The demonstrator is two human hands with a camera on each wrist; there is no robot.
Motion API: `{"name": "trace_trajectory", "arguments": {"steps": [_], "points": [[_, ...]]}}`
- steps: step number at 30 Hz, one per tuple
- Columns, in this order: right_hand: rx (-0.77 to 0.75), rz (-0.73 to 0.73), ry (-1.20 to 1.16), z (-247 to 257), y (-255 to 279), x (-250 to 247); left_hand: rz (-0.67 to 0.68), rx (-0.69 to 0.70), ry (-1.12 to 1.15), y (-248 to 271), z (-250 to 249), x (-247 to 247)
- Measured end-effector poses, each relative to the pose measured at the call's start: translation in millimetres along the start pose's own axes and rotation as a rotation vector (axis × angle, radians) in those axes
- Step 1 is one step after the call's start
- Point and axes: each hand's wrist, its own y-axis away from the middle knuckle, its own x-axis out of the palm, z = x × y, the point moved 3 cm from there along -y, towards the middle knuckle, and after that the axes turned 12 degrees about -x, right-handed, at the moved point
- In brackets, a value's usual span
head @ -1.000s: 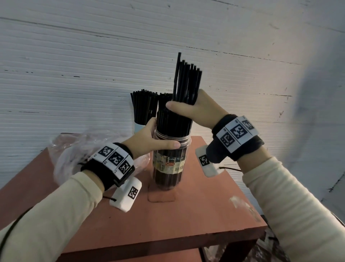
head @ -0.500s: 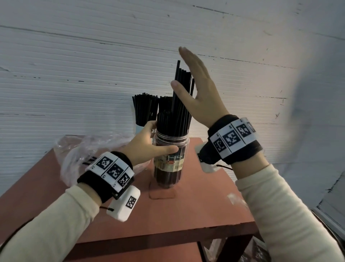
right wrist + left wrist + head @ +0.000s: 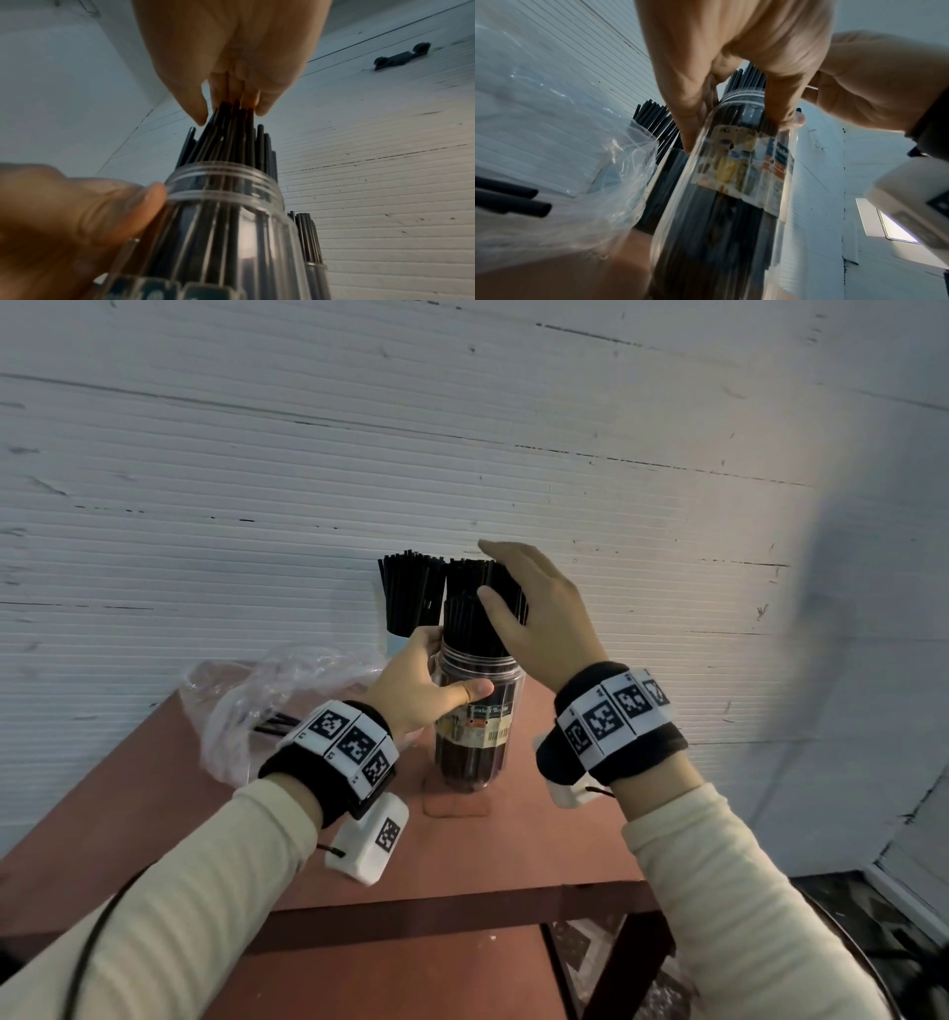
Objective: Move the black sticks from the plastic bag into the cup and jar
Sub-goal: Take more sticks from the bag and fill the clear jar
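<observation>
A clear plastic jar [image 3: 475, 737] [image 3: 731, 192] [image 3: 226, 213] with a paper label stands on the red-brown table [image 3: 539, 839], packed with black sticks [image 3: 470, 618] [image 3: 231, 138]. My left hand [image 3: 421, 683] [image 3: 731, 71] grips the jar just under its neck. With flat fingers, my right hand [image 3: 534, 608] [image 3: 231, 71] presses down on the stick tops. Behind the jar, a cup [image 3: 398, 643] holds more black sticks [image 3: 411, 593]. A crumpled clear plastic bag [image 3: 267, 706] [image 3: 564, 162] lies at the left with a few sticks [image 3: 513, 199] in it.
A white ribbed wall [image 3: 462, 454] rises right behind the table. The table's front edge [image 3: 462, 906] is near me, its right edge close to the jar. Floor shows at the lower right.
My right hand let go of the raised bundle, lifted flat above it, then came down onto the stick tops, pushing them level into the jar. The left hand kept its hold.
</observation>
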Motion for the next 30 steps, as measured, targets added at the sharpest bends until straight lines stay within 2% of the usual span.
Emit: {"name": "trace_trajectory", "arguments": {"steps": [16, 24, 27, 30], "points": [[0.029, -0.060, 0.109, 8, 26, 20, 0.038, -0.003, -0.074, -7, 0, -1], [0.100, 0.042, 0.048, 12, 13, 11, 0.172, -0.022, -0.077, -9, 0, -4], [0.046, -0.053, 0.077, 21, 6, 7, 0.195, -0.018, -0.153, -5, -1, -15], [-0.048, -0.176, 0.066, 40, -2, 10, 0.053, 0.064, -0.211, 6, -6, -41]]}}
